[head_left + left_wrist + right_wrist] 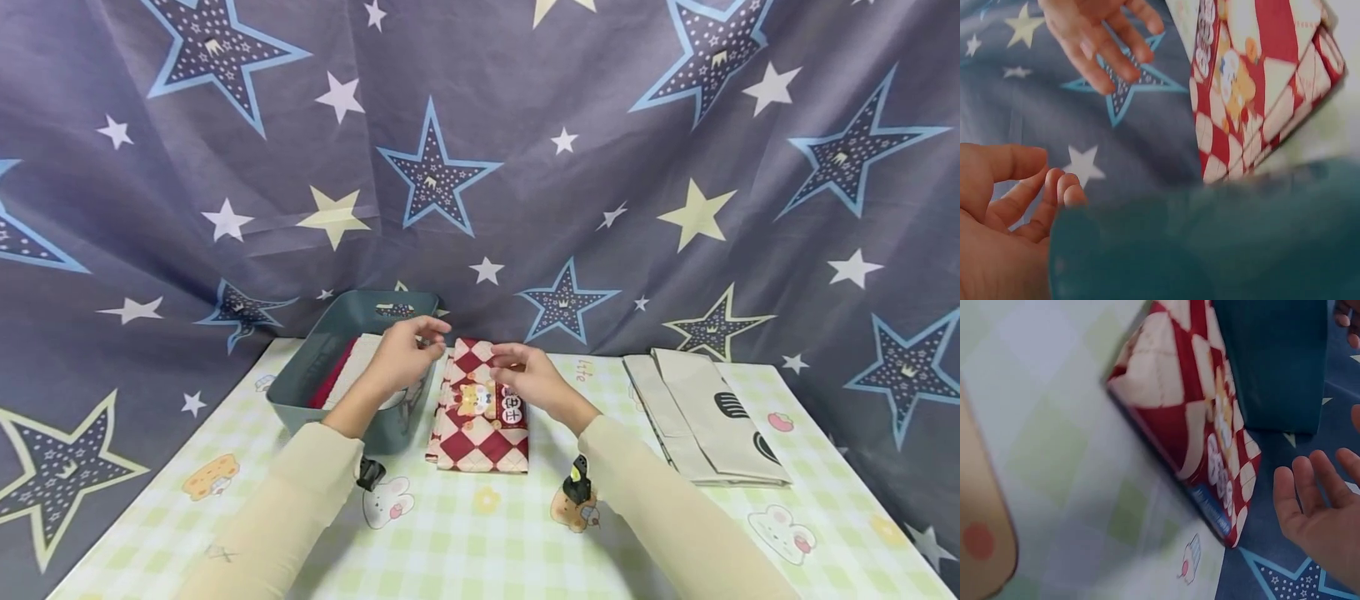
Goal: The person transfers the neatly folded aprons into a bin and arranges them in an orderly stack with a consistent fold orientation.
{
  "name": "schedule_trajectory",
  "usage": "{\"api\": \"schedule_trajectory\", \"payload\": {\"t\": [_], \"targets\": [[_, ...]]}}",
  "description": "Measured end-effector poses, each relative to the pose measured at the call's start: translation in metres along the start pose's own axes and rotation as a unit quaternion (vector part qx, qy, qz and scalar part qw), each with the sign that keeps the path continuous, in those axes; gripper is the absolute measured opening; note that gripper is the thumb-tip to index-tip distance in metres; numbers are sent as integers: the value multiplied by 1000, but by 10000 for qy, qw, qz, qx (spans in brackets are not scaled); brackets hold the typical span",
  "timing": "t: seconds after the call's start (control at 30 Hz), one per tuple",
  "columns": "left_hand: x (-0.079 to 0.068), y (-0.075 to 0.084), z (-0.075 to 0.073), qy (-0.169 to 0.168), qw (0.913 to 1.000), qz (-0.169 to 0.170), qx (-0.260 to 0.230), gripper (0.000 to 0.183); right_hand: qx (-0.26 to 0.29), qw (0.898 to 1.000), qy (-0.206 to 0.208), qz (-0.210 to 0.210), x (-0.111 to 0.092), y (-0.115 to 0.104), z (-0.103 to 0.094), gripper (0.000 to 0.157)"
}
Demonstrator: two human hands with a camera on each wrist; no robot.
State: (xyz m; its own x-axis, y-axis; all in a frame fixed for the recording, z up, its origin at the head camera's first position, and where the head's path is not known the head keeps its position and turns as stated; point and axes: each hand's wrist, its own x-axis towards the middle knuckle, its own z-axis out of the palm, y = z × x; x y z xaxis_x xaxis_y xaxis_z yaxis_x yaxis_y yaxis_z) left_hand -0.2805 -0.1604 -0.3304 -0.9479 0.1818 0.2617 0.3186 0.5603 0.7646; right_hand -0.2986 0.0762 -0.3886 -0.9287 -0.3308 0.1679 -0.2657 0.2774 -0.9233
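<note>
A folded red-and-cream checked cloth (480,446) with a cartoon animal print lies on the table. My right hand (536,382) hovers over its right edge, fingers loosely bent and apart from the cloth in the right wrist view. Above the right side of a teal plastic basket (315,342), my left hand (405,358) is raised with relaxed fingers and nothing in its grasp. Inside the basket are a white cloth (365,354) and a dark red cloth (330,379); my left forearm hides part of them.
Toward the table's right side lies a folded beige cloth (705,417) with black marks. A green-checked cover with cartoon prints spreads over the table (487,533). Behind the table hangs a dark blue star-patterned curtain (510,200).
</note>
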Motion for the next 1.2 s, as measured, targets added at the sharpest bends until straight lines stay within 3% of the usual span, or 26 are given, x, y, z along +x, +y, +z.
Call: {"api": "schedule_trajectory", "payload": {"t": [0.2, 0.33, 0.43, 0.63, 0.8, 0.93, 1.03, 1.2], "targets": [[-4, 6, 30, -220, 9967, 393, 674, 26, -703, 9972, -135, -217, -3, 9, -2, 40], [-10, 6, 46, -376, 9918, 537, 1096, 28, -1484, 9871, -390, -458, -4, 15, -4, 44], [-13, 2, 57, -573, 9865, 616, 1409, 31, -2199, 9709, -675, -671, -4, 19, -6, 49], [-18, -8, 72, -1140, 9688, 399, 2164, 42, -3606, 9234, -1165, -614, -9, 24, -9, 67], [-25, -7, 79, -1593, 9405, 119, 3000, 56, -4133, 8968, -1508, -461, -13, 27, -9, 81], [-28, -13, 82, -1797, 9209, 35, 3458, 66, -4488, 8750, -1742, -518, -16, 29, -7, 79], [-31, -17, 84, -1930, 9152, -54, 3538, 65, -4700, 8609, -1898, -437, -18, 29, -7, 75], [-36, -20, 88, -2152, 9149, -185, 3411, 55, -4980, 8424, -2022, -391, -22, 31, -10, 74]]}}
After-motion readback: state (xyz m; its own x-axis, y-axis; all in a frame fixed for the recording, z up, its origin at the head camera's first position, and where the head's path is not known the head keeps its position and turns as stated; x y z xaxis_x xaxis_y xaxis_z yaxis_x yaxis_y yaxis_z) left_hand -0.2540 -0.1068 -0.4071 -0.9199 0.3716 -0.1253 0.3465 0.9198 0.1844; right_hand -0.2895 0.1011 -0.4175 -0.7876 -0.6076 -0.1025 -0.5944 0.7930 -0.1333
